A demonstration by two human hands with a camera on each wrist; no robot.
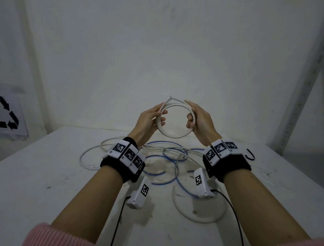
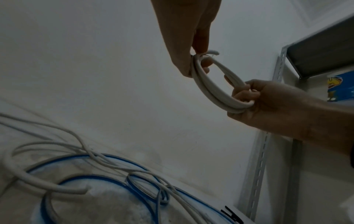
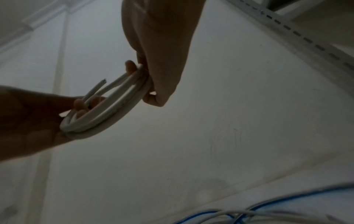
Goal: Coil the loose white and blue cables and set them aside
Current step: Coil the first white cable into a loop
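Holding a coiled white cable (image 1: 173, 119) up above the table (image 1: 44, 173), your left hand (image 1: 148, 120) and right hand (image 1: 200, 120) curl their fingers around opposite sides; loose white and blue cables (image 1: 161, 160) lie tangled below.

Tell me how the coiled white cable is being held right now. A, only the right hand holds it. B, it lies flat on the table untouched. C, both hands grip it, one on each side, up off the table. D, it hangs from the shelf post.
C: the left hand and right hand each grip a side of the white coil, raised above the loose cables on the table.
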